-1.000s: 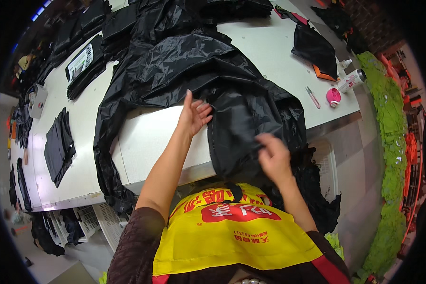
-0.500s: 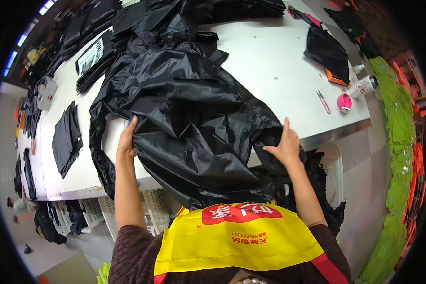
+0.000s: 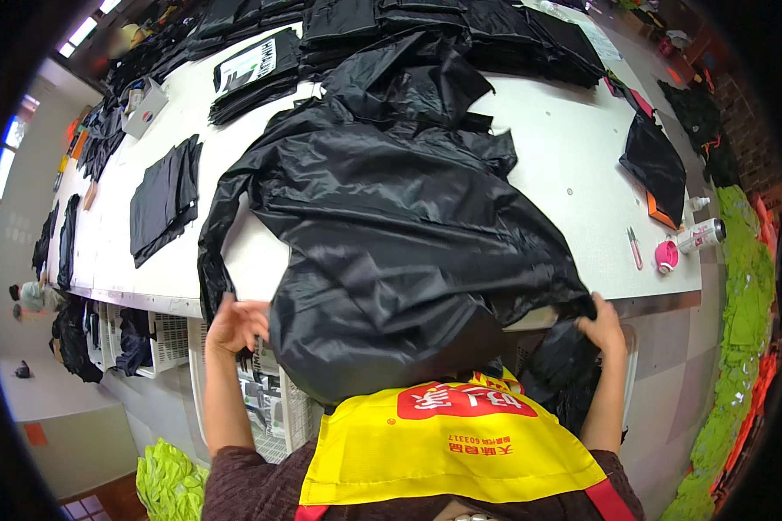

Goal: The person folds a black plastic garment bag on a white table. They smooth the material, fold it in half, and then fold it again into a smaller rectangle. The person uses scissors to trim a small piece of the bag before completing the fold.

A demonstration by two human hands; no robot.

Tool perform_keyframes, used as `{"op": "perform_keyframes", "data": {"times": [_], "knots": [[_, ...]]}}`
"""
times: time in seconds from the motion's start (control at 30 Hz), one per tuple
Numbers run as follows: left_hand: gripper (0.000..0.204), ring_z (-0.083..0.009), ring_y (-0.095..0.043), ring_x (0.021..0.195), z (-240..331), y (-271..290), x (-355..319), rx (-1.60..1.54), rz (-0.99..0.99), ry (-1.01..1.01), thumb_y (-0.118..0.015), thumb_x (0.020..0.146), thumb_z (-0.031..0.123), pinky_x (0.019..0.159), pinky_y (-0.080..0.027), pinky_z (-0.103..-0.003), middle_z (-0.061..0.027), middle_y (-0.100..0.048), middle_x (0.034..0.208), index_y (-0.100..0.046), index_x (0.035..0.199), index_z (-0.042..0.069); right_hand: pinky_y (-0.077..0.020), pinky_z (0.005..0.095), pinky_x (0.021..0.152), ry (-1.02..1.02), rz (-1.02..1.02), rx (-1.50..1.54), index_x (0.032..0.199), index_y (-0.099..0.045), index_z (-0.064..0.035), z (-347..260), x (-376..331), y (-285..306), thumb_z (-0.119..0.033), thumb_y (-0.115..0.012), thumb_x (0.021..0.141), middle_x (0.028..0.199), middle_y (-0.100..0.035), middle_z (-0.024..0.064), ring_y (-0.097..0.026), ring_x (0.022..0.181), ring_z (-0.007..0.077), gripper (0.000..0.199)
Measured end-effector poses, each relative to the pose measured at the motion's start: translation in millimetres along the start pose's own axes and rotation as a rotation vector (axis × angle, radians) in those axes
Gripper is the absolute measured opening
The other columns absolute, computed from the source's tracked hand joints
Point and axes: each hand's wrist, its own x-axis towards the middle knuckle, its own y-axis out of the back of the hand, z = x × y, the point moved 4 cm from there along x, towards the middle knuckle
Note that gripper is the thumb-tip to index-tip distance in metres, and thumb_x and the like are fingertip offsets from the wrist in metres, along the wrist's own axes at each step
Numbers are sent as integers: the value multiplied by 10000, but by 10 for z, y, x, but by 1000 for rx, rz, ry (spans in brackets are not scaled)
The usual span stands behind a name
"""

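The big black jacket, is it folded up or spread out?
Spread out. The black jacket lies opened wide across the white table, its near edge pulled over the table edge by the left hand and right hand.

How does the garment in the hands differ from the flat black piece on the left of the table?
The garment is large, crumpled and glossy, spread over the table edge and hanging off it; the flat piece is much smaller, smooth and lies wholly on the table. The left hand and right hand grip the garment's edges; nothing touches the flat piece. Both are black.
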Motion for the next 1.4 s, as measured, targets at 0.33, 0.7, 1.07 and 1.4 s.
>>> {"op": "perform_keyframes", "data": {"times": [0.33,0.7,1.07,1.4], "knots": [[231,-148,-561,730,-531,-248,1350,1330,466,-380,-531,849,147,672,-449,-288,-72,-638,828,-612,929,-55,-445,392,871,174,-90,188,1169,-472,94,-1239,430,-604,-490,-731,615,1078,-572,282,-575,1009,367,846],[242,-156,-562,751,-892,-441,2196,131,579,-140,-532,847,163,695,-453,-296,-84,-641,824,-613,949,-41,-486,344,770,-33,-434,1295,1050,-565,76,-1728,334,-1070,-148,-606,784,978,-623,137,-598,874,225,351],[245,-253,-623,683,-158,1000,-932,1483,1030,393,-605,697,134,667,-476,-348,-170,-650,750,-649,893,-7,-457,364,762,-148,184,1153,1092,-538,85,-625,1246,-573,-81,-528,756,972,-606,181,-582,834,280,375],[504,-320,-485,1103,-360,-1142,498,1840,750,-331,-678,656,217,892,-429,-411,-141,-549,1167,-578,1133,84,-415,397,917,174,340,399,1328,-318,-13,-783,582,84,-378,-778,600,1202,-507,250,-515,1097,369,936]]}}
